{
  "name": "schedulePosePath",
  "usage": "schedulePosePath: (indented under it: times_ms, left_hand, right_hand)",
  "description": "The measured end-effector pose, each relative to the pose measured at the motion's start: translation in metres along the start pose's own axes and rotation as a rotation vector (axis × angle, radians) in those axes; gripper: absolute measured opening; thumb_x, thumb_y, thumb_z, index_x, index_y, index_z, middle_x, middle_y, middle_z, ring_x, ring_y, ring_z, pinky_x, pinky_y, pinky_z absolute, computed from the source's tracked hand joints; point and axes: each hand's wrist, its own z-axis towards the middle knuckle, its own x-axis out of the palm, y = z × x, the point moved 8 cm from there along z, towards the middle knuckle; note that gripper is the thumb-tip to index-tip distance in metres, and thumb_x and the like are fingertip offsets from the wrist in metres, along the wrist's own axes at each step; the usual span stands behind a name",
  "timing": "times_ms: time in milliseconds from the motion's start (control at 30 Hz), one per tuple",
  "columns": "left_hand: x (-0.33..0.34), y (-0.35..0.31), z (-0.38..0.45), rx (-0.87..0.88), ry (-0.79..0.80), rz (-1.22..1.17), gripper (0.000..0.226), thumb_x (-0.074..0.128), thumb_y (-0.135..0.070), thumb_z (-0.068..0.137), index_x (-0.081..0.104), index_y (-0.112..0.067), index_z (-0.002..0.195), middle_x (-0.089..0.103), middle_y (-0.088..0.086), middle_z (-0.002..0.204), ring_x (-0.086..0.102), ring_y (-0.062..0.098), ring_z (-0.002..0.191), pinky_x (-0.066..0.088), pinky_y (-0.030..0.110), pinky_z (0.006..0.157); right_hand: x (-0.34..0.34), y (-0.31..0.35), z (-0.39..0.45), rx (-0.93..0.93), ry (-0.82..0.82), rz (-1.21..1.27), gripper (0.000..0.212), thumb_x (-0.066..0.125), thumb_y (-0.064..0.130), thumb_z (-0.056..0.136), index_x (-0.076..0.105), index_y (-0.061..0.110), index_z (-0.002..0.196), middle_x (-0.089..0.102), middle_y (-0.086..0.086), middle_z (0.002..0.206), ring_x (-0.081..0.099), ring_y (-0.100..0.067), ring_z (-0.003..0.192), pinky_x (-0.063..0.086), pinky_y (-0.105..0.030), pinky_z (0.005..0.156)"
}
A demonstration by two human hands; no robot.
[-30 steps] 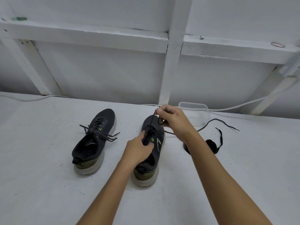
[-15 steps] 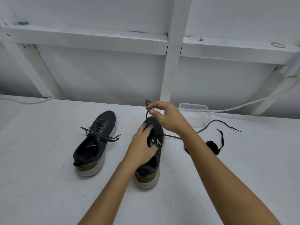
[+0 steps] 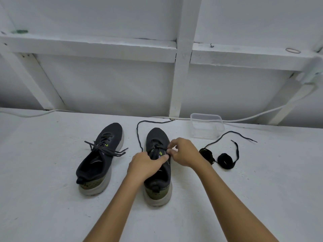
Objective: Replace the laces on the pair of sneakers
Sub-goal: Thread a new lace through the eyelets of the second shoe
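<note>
Two dark sneakers stand side by side on the white table [image 3: 52, 198], toes pointing away from the person. The left sneaker [image 3: 99, 159] has its lace threaded, with the loose ends spread over its sides. Both hands work on the right sneaker [image 3: 158, 172].

The left hand [image 3: 146, 165] rests on the tongue area, its thumb stretched across the shoe. I judge it presses the sneaker down so that it does not slide when the lace is pulled; whether its fingers curl around anything I cannot tell.

The right hand [image 3: 183, 151] is at the eyelets on the shoe's right side, fingertips together in a pinch, probably on the lace at an eyelet, though the lace between the fingers is too small to see surely.

One free lace end [image 3: 138, 135] runs from the eyelets up in a loop toward the wall, lying slack on the table. It seems the old lace is coming out of this shoe, so the task is at an early step.

To the right lie two coiled black laces [image 3: 225, 160], near an empty clear plastic container [image 3: 206, 126]; I suppose these wait as replacements.

Small yellow-green marks are on both shoes, but no brand or writing can be read.
</note>
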Motion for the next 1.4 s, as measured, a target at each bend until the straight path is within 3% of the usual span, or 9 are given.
schedulePosePath:
  times_ms: [133,333,433,567,800,1000,1100,1233,1400]
  left_hand:
    - [-0.007,-0.004,-0.002,0.045,-0.077,0.069,0.085,0.061,-0.077,0.074,0.045,-0.027,0.140,0.050,0.003,0.129,0.051,0.027,0.124,0.044,0.032,0.093]
    - [-0.016,-0.013,-0.005,0.131,-0.157,0.041,0.086,0.062,-0.064,0.085,0.027,-0.029,0.156,0.037,0.005,0.146,0.038,0.029,0.136,0.041,0.040,0.102]
    - [-0.032,-0.039,-0.007,0.373,-0.291,0.122,0.055,0.058,-0.044,0.096,0.043,-0.034,0.149,0.041,-0.001,0.145,0.036,0.025,0.133,0.038,0.038,0.104]
    - [-0.030,-0.054,0.011,0.467,-0.156,0.087,0.024,0.059,-0.041,0.097,0.070,-0.037,0.118,0.051,-0.007,0.129,0.039,0.020,0.128,0.038,0.040,0.107]
    - [-0.053,-0.012,0.031,0.102,-0.337,-0.151,0.022,0.050,-0.030,0.100,0.067,-0.017,0.099,0.069,0.001,0.104,0.062,0.026,0.103,0.051,0.040,0.089]
    - [-0.043,-0.065,0.016,0.643,-0.309,0.091,0.042,0.051,-0.038,0.101,0.051,-0.039,0.142,0.050,-0.008,0.143,0.034,0.023,0.136,0.033,0.045,0.108]
    - [-0.042,-0.084,0.013,0.711,-0.274,0.141,0.033,0.055,-0.040,0.100,0.060,-0.041,0.133,0.049,-0.011,0.144,0.030,0.017,0.137,0.031,0.044,0.106]
    - [-0.055,-0.078,0.023,0.605,-0.379,0.122,0.019,0.051,-0.035,0.102,0.069,-0.027,0.102,0.062,-0.010,0.116,0.047,0.020,0.117,0.040,0.041,0.091]
    - [-0.087,-0.022,0.046,0.234,-0.539,-0.002,0.022,0.047,-0.032,0.101,0.066,-0.022,0.106,0.066,-0.001,0.117,0.056,0.030,0.111,0.046,0.052,0.095]
  right_hand:
    - [-0.013,0.011,-0.005,-0.049,-0.051,0.137,0.009,0.055,0.028,0.099,0.064,0.024,0.101,0.066,0.009,0.095,0.062,-0.011,0.091,0.046,-0.024,0.073]
    - [-0.040,0.021,-0.004,-0.043,-0.033,0.059,0.036,0.062,0.047,0.095,0.069,0.015,0.078,0.061,0.008,0.066,0.055,-0.009,0.063,0.041,-0.025,0.059]
    - [-0.052,0.030,-0.007,-0.069,-0.034,0.155,0.041,0.062,0.048,0.096,0.068,0.014,0.074,0.055,0.008,0.060,0.048,-0.006,0.056,0.039,-0.024,0.059]
    - [-0.053,0.041,-0.010,-0.111,0.022,0.225,0.033,0.060,0.042,0.098,0.074,0.019,0.079,0.071,-0.006,0.082,0.064,-0.022,0.076,0.052,-0.036,0.074]
    - [-0.067,0.016,-0.010,-0.060,-0.046,0.151,0.032,0.057,0.043,0.100,0.073,0.025,0.079,0.057,0.008,0.064,0.056,-0.012,0.066,0.044,-0.028,0.065]
    - [-0.072,0.027,-0.010,-0.105,-0.075,0.127,0.030,0.058,0.039,0.101,0.072,0.023,0.079,0.049,0.012,0.054,0.044,-0.002,0.049,0.036,-0.021,0.055]
    - [-0.072,0.041,-0.007,-0.155,-0.081,0.109,0.030,0.059,0.039,0.100,0.073,0.020,0.082,0.049,0.011,0.056,0.045,-0.001,0.049,0.031,-0.017,0.052]
    - [-0.077,0.043,-0.006,-0.151,-0.093,0.101,0.029,0.059,0.039,0.101,0.072,0.020,0.083,0.046,0.011,0.056,0.043,-0.002,0.048,0.029,-0.015,0.050]
    - [-0.084,0.033,-0.009,-0.110,-0.121,0.066,0.032,0.052,0.037,0.104,0.074,0.020,0.088,0.044,0.009,0.057,0.043,-0.003,0.047,0.029,-0.017,0.049]
